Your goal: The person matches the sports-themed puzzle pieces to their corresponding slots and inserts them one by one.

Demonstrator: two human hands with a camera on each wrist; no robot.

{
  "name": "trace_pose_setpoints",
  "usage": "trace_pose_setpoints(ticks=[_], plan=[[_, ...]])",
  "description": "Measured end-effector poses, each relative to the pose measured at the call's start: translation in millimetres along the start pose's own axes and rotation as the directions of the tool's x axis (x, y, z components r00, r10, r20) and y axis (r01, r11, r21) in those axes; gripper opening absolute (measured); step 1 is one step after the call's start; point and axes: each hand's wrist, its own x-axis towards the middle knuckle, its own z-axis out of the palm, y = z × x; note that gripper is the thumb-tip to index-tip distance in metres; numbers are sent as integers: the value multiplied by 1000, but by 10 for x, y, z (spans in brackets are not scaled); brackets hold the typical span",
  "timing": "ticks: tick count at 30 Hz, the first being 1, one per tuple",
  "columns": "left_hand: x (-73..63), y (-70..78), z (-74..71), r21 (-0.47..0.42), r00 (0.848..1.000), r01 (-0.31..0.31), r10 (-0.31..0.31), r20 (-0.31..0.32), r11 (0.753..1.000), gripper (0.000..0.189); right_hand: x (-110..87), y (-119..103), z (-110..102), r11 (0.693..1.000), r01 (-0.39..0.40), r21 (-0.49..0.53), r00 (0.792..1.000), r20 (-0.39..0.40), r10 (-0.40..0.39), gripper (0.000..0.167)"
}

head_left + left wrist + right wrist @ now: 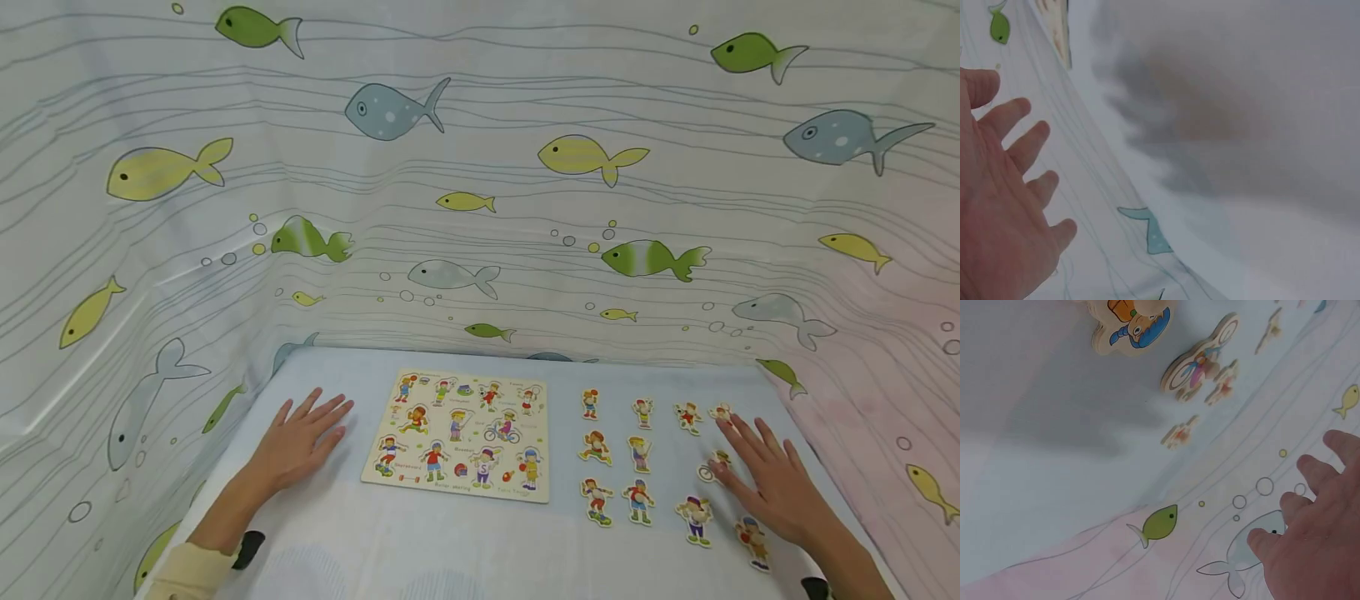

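Both hands are free of any load. The left hand (302, 443) has its fingers spread, palm down, to the left of the picture board (437, 435) and apart from it. The right hand (776, 490) also has its fingers spread, over the right edge of the group of figure pieces. Whether either hand bears on the table cannot be determined.

A fingertip of the right hand overlaps part of the top right piece (719, 412); the thumb overlaps part of the bicycle piece (711, 468). Contact with either piece cannot be confirmed. The blue-helmet piece (752, 543) lies near the heel of this hand; in the right wrist view the top edge cuts it off. The smaller pieces in that view are too soft to identify.

The remaining pieces stand in uneven columns between the board and the right hand. The board lies flat on the table (525, 550), covered with printed sports figures; its lettering is mostly too small to read. The left wrist view shows only a corner sliver of the board, beside a large blurred shadow.

A cream sleeve (191, 571) and two dark wrist parts (250, 550) are cut off or partly hidden. Behind the table hangs a fish-print cloth (517, 233).
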Motion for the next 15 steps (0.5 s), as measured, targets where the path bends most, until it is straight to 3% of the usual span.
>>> trace_pose_setpoints(ticks=[6,15], plan=[[65,29,37,-28,999,-23,23,-30,999,48,-3,0,24,1000,-15,-1,1000,7,15,78],[160,50,102,-46,999,-6,8,42,999,47,-4,-58,20,1000,-22,14,1000,15,22,75]])
